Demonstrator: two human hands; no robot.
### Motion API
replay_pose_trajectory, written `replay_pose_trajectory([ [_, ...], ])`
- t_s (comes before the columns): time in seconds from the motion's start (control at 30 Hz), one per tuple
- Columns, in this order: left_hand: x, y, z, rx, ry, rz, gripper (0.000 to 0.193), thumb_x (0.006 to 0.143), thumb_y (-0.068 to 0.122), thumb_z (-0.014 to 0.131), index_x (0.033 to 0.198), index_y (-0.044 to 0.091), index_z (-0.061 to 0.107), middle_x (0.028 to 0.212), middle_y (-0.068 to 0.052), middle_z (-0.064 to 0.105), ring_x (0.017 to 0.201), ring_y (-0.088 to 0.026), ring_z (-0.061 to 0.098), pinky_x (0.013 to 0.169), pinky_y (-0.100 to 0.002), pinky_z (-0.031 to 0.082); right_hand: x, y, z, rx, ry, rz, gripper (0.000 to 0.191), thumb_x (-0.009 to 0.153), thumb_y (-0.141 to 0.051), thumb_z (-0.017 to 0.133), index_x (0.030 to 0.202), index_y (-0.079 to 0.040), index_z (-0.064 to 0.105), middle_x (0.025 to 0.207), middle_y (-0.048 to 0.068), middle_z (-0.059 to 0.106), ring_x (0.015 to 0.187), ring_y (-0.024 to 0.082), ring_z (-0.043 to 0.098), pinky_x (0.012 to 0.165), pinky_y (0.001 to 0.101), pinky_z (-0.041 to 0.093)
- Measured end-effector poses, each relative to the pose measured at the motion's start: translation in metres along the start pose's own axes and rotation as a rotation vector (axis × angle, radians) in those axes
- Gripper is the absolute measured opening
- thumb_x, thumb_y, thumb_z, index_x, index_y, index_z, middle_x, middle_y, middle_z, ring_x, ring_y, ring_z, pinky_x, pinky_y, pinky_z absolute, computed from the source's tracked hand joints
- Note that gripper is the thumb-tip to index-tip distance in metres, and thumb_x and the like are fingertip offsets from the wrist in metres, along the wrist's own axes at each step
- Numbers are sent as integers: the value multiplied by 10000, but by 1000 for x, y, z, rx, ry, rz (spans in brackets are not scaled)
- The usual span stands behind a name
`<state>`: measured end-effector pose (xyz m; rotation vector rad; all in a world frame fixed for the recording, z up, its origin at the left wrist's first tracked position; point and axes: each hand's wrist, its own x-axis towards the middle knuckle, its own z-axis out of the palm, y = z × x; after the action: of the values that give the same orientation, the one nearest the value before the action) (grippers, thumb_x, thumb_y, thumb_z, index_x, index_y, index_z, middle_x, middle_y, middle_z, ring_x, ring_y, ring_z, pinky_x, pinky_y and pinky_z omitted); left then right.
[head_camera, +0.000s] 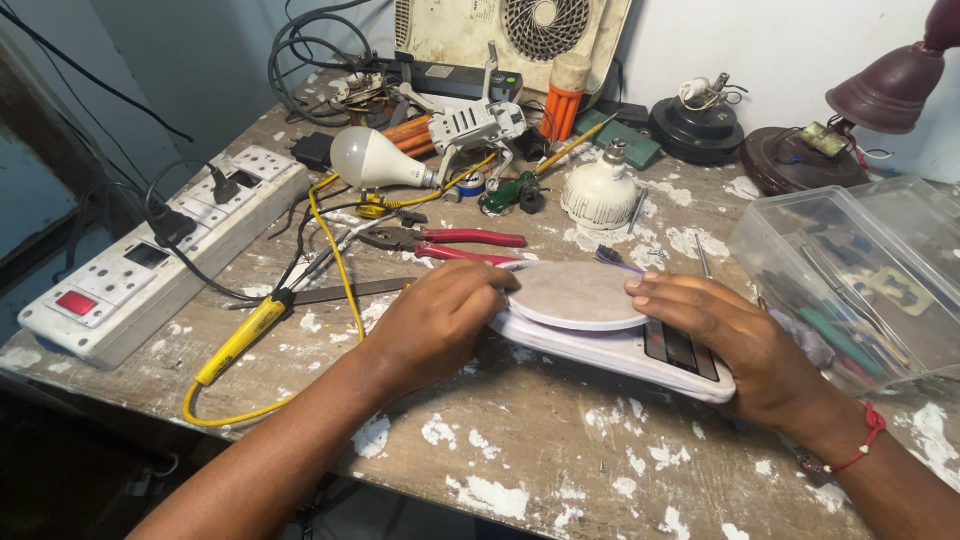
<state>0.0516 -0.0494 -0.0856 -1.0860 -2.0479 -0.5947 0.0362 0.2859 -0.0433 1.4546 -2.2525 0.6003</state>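
A white kitchen scale (612, 352) with a round grey weighing plate (572, 294) and a dark display lies on the worn wooden bench in front of me. My left hand (432, 325) grips its left edge, fingertips curled onto the plate's rim. My right hand (725, 338) grips the right side, fingers resting on the plate edge and over the display. A red thread band circles my right wrist.
Red-handled pliers (450, 243) lie just behind the scale. A yellow-handled soldering iron (243, 338) and white power strip (150, 255) are on the left. Two bulbs (368, 158), a small white drone (478, 122), a clear plastic box (860, 280) of tools and a maroon lamp (880, 95) crowd the back and right.
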Motion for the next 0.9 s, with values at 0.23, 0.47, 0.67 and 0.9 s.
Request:
replay_pose_trajectory([
  [0.23, 0, -1, -4, 21, 14, 75, 148, 876, 6, 666, 971, -21, 557, 1166, -171, 677, 1096, -347, 677, 961, -455, 544, -2, -4, 1, -107, 37, 7, 510, 835, -41, 660, 1333, -88, 561, 1386, 133, 633, 1322, 347, 594, 1128, 460, 477],
  [0.47, 5, -2, 0, -39, 52, -27, 262, 828, 1, 741, 1038, 2, 586, 1167, -160, 690, 1097, -332, 696, 952, -430, 560, -2, 4, 4, -45, 34, 82, 733, 714, -193, 809, 1382, -83, 528, 1397, 138, 616, 1309, 341, 589, 1119, 457, 452],
  [0.67, 21, -7, -1, -238, 91, -289, 444, 765, -115, 698, 1166, 60, 625, 1174, -111, 724, 1114, -270, 725, 932, -365, 591, 3, 15, 6, 131, 102, 360, 737, 725, -107, 836, 1408, -160, 563, 1383, 62, 676, 1213, 219, 688, 1083, 357, 529],
  [0.9, 39, -18, 0, -585, 146, -495, 446, 845, -47, 752, 1259, 47, 613, 1187, -79, 722, 1130, -184, 702, 1017, -319, 537, 5, 33, 1, 443, 183, 676, 686, 732, -110, 853, 1378, -65, 627, 1242, 80, 738, 1103, 174, 685, 963, 342, 564],
])
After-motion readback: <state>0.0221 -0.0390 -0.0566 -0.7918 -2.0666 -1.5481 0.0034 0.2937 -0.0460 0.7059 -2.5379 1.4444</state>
